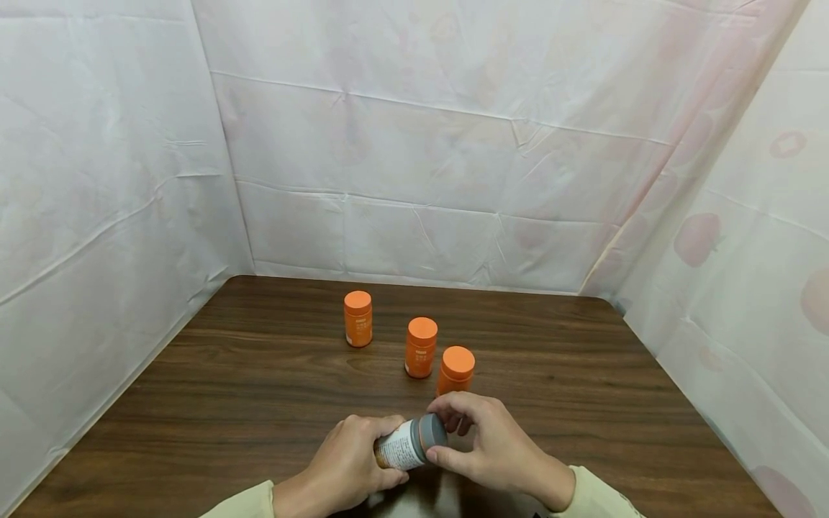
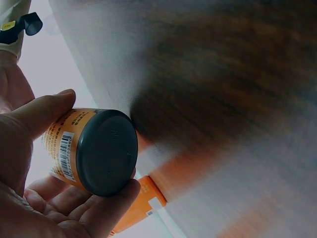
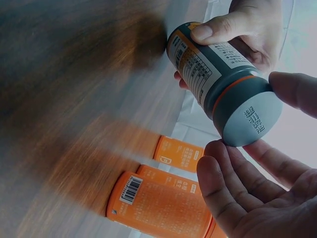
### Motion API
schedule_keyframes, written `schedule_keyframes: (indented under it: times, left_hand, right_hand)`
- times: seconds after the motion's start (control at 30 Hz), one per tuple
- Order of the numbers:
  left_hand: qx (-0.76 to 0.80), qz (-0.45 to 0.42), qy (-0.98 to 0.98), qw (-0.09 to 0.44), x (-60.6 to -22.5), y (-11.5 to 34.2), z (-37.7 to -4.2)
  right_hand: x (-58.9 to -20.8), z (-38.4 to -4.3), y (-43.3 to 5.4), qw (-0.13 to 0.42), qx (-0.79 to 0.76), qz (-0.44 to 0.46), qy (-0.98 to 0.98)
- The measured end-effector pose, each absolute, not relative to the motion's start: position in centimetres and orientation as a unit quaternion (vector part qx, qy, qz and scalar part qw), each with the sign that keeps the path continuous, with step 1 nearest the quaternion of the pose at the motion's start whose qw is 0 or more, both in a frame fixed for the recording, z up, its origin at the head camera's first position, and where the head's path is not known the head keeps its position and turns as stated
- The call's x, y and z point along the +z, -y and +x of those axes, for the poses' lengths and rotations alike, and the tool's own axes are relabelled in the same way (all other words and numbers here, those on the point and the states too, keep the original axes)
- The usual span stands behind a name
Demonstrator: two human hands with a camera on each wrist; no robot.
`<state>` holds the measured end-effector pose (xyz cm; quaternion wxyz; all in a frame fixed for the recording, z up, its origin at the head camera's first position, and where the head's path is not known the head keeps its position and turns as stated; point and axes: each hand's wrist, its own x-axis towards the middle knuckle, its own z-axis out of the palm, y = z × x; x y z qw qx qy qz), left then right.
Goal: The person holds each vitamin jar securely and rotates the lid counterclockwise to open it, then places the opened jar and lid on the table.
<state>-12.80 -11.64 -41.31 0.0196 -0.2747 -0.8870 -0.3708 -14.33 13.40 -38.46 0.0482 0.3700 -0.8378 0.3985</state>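
A dark grey-green supplement bottle [image 1: 398, 447] with a white and orange label lies tilted above the table, low in the middle of the head view. My left hand [image 1: 350, 464] grips its body, thumb on one side and fingers on the other. At the other end, my right hand [image 1: 499, 446] holds the grey bottle cap [image 3: 253, 116] between thumb and fingertips, the palm apart from it. A thin orange ring shows just below the cap. In the left wrist view the bottle's dark base [image 2: 108, 152] faces the camera.
Three orange bottles with orange caps stand upright on the dark wooden table [image 1: 259, 403]: one farther left [image 1: 358, 320], one in the middle [image 1: 421, 349], and one close behind my right hand [image 1: 457, 365]. Pale sheeting [image 1: 414, 144] hangs around the table's back and sides.
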Motion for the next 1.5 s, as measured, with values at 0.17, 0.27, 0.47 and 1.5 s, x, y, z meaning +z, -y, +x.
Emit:
schedule_keyframes:
  times: [0.17,0.27,0.47,1.5]
  left_hand:
    - [-0.362,-0.274,0.891,0.026,-41.32,11.66,-12.85]
    - [-0.36,-0.274,0.891,0.028,-41.32,11.67,-12.85]
    - [-0.366,-0.273,0.889,0.028,-41.33,11.68,-12.83]
    - [-0.359,-0.273,0.892,0.029,-41.41,11.77,-12.85]
  right_hand:
    - [-38.44,-14.36,-13.49,0.059,0.399,0.391,0.828]
    - [-38.46,-14.39,-13.58,0.076,0.394,0.414,0.817]
    - [-38.47,-14.49,-13.54,0.101,0.391,0.449,0.797]
    - [-38.02,-14.68,-13.2,0.001,0.378,0.324,0.867]
